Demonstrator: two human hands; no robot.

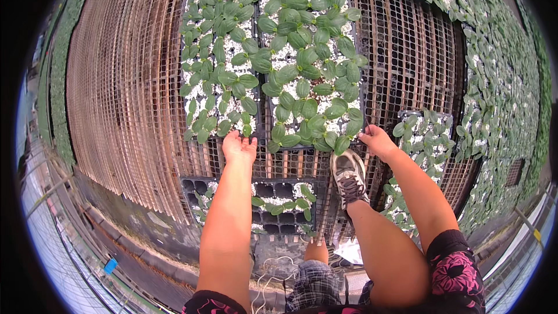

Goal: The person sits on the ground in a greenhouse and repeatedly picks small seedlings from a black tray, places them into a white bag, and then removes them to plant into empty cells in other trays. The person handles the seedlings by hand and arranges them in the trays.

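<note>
Two black plug trays of broad-leaved green seedlings in white granular medium lie side by side: a left tray (218, 80) and a right tray (311, 69). My left hand (239, 147) is palm up at the near edge of the left tray, close to the gap between the two. Leaves and the tray edge hide its fingertips, so its grip is unclear. At the near right corner of the right tray, my right hand (378, 143) pinches the rim between thumb and fingers. My shoe (348, 176) rests on the mesh bench just below that tray.
Plastic mesh (130, 74) over slats forms the bench top. A partly filled plug tray (279, 205) with a few seedlings lies nearest me. Another seedling tray (425, 144) sits at right, beside a broad mass of seedlings (501, 96). Pale cords (261, 279) hang below the bench edge.
</note>
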